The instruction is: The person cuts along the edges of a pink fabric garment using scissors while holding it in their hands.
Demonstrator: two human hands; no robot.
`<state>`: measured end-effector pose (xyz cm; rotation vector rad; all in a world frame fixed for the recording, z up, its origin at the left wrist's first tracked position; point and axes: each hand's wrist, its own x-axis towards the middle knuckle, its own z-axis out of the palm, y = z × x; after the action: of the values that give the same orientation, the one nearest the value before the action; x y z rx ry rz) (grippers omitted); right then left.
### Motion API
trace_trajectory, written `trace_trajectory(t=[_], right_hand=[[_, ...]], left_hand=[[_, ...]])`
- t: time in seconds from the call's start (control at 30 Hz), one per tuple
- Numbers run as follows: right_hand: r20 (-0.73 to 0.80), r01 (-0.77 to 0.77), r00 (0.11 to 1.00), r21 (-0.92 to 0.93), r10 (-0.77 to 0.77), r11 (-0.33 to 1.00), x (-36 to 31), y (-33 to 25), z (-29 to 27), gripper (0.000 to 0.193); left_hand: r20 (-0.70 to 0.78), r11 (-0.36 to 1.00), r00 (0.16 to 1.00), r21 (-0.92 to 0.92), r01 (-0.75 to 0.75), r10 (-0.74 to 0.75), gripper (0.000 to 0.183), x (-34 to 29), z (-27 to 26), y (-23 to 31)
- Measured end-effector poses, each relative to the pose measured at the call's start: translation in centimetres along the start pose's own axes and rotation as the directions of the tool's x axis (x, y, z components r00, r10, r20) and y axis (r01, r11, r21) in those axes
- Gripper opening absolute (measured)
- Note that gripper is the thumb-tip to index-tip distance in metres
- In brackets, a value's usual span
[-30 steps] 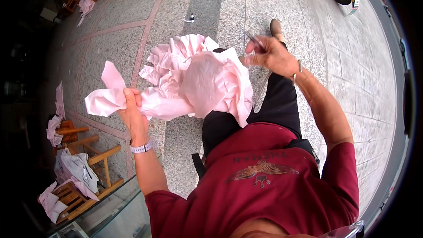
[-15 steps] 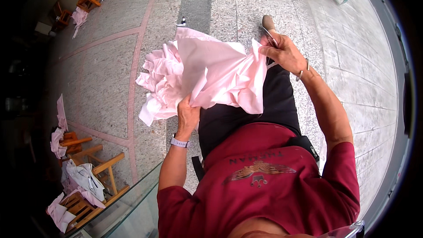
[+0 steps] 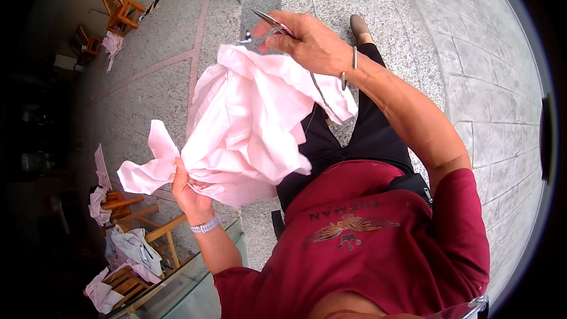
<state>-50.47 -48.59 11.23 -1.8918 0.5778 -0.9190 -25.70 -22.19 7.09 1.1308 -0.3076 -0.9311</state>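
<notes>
A bunched pale pink cloth garment point(image 3: 248, 121) hangs in loose folds over my lap and to its left. My left hand point(image 3: 194, 194) is closed on its gathered lower-left part, and a flap of it sticks out past the fingers. Above the far edge of the cloth is my right hand point(image 3: 310, 44), its fingers wrapped round small metal snips point(image 3: 270, 20) that point up and left. Whether those fingers also touch the cloth is hard to see. A dark strand runs along the cloth's right edge, below the right wrist.
Wooden chairs point(image 3: 125, 16) stand at the far left, with pink cloth beside them. Nearer on the left, more wooden chairs point(image 3: 168, 230) carry pink and white cloths point(image 3: 134, 245). A glass panel point(image 3: 189, 286) edges the lower left. Part of a wheeled vehicle shows at the top right.
My left hand has moved left and nearer, carrying the gathered cloth. My right hand has let go of the cloth's right end and swung left and farther away with the snips.
</notes>
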Motion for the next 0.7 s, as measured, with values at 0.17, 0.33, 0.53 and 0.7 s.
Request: trace_trajectory(t=[0.17, 0.33, 0.53, 0.7], right_hand=[[0.326, -0.532, 0.805, 0.031, 0.495, 0.846, -5.2, 1.8, -0.2, 0.023], [0.468, -0.512, 0.749, -0.039, 0.468, 0.858, -13.2, 0.7, 3.1, 0.05], [0.305, -0.366, 0.876, -0.085, 0.374, 0.927, -12.3, 0.5, 8.4, 0.041], [0.14, -0.269, 0.955, 0.028, 0.263, 0.963, -8.0, -1.0, -1.5, 0.004]], left_hand=[[-0.154, 0.986, 0.987, -0.166, 0.014, -0.04, 0.037, 0.8, -1.1, -0.3], [-0.043, 0.967, 0.995, -0.246, 0.073, -0.086, 0.031, 0.6, 1.2, 0.0], [0.033, 0.976, 0.998, -0.208, 0.06, -0.055, 0.025, -0.7, 2.8, 1.0], [-0.135, 0.996, 0.989, -0.048, -0.073, 0.066, 0.026, 0.2, 1.3, 2.8]])
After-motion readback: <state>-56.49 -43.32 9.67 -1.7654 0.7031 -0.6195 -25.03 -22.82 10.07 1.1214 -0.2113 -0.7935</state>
